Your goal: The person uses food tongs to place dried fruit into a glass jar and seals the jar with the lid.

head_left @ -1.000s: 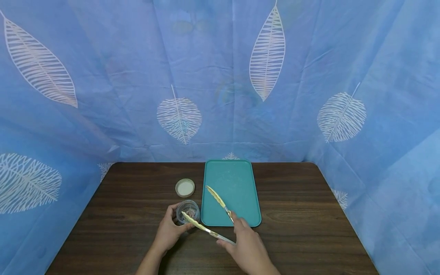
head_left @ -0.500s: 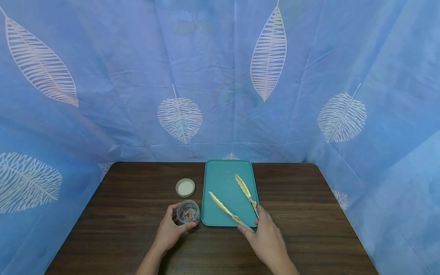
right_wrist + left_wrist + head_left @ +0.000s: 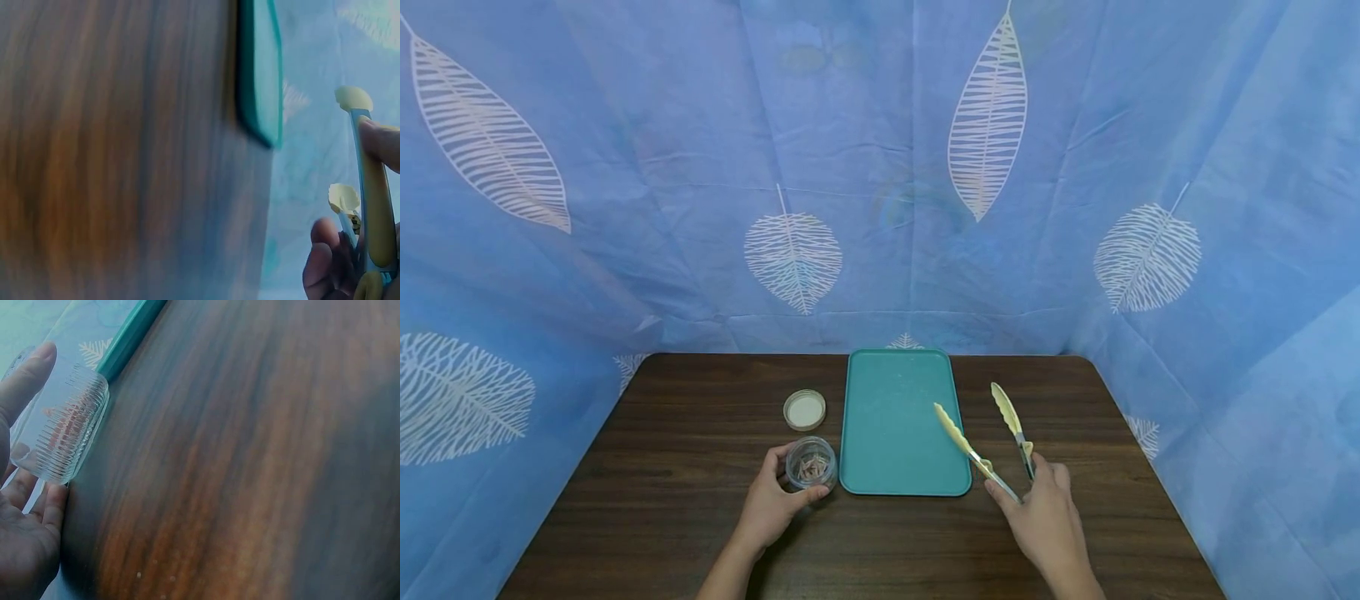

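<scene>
A clear ribbed jar (image 3: pixel 811 462) stands uncovered on the table, small pinkish-brown pieces lying at its bottom. My left hand (image 3: pixel 772 502) grips it from the left, thumb at the near side and fingers behind; the left wrist view shows the jar (image 3: pixel 65 419) between thumb and fingers. Over to the right, my right hand (image 3: pixel 1047 518) holds a pair of tongs (image 3: pixel 1011 412) with cream scalloped tips. The tongs' arms are spread wide, one tip over the tray's right edge, the other beyond it. Nothing shows between the tips.
A teal tray (image 3: pixel 898 433) lies in the middle of the dark wooden table (image 3: pixel 700 433), right of the jar. Behind the jar rests a round lid (image 3: pixel 804 410) with a white inside. A blue leaf-print cloth (image 3: pixel 880 167) hangs around the table's back and sides.
My right hand has carried the spread tongs rightward, from over the jar, across the tray, to the tray's right side. My left hand and the jar have stayed in place.
</scene>
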The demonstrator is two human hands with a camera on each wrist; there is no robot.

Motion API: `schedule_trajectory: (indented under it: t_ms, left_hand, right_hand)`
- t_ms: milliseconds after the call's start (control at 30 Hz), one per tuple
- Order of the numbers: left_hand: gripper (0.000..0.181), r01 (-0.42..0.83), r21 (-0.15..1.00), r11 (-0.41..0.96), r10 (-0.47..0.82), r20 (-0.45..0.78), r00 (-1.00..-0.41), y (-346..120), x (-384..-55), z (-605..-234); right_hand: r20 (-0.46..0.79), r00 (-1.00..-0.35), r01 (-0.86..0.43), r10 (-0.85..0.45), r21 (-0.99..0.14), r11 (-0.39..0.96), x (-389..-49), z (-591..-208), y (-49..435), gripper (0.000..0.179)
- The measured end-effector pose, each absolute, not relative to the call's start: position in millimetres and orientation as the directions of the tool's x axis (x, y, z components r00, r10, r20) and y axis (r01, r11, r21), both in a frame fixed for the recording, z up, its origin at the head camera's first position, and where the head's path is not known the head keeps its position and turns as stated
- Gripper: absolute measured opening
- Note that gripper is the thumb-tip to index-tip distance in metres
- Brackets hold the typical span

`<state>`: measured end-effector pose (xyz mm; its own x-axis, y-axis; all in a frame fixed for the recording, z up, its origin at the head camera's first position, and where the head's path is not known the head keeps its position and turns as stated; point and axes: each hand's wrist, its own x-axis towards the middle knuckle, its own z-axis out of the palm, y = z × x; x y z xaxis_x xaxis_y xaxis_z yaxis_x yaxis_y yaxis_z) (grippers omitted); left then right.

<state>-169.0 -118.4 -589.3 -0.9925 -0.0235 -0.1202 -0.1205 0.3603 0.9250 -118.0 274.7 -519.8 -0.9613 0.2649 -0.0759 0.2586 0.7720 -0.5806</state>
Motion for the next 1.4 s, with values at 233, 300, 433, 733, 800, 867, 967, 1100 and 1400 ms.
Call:
schedule_trajectory:
  t_ms: [233,300,433,733,800,867,967,1100,1400]
  left_hand:
    - [0.094,-0.135,0.923,0.36,-0.032,-0.132,-0.991,-117.0,-170.8,-591.2]
    - [0.094,-0.136,0.921,0.365,-0.033,-0.133,-0.991,-117.2,-171.0,-592.1]
    - [0.094,-0.136,0.92,0.366,-0.033,-0.133,-0.991,-118.5,-171.3,-593.5]
    - [0.094,-0.143,0.919,0.366,-0.029,-0.142,-0.989,-119.6,-170.1,-591.7]
    - [0.093,-0.143,0.922,0.36,-0.027,-0.142,-0.989,-119.5,-170.2,-591.5]
    - [0.093,-0.141,0.926,0.35,-0.025,-0.141,-0.99,-119.0,-170.5,-591.3]
    - [0.091,-0.125,0.929,0.347,-0.02,-0.126,-0.992,-118.9,-170.8,-591.5]
    - [0.091,-0.112,0.931,0.349,-0.02,-0.112,-0.994,-118.3,-170.9,-590.4]
    - [0.091,-0.123,0.93,0.346,-0.021,-0.123,-0.992,-118.0,-169.7,-588.6]
  right_hand:
    - [-0.103,-0.93,0.352,0.354,-0.53,0.771,-115.2,-535.3,311.3,0.106]
    - [-0.114,-0.921,0.375,0.373,-0.518,0.769,-113.8,-541.0,319.2,0.106]
    - [-0.141,-0.909,0.41,0.393,-0.476,0.778,-112.0,-549.2,331.1,0.108]
    - [-0.178,-0.89,0.455,0.42,-0.418,0.786,-108.8,-560.3,344.4,0.111]
    - [-0.191,-0.885,0.465,0.425,-0.405,0.787,-108.9,-561.8,346.2,0.11]
    - [-0.213,-0.877,0.48,0.43,-0.397,0.782,-108.8,-562.9,347.7,0.11]
    - [-0.242,-0.867,0.498,0.436,-0.386,0.777,-109.1,-563.8,349.0,0.112]
    - [-0.255,-0.863,0.505,0.437,-0.382,0.774,-109.0,-564.8,350.2,0.113]
    - [-0.258,-0.869,0.492,0.422,-0.377,0.785,-108.9,-566.6,351.5,0.116]
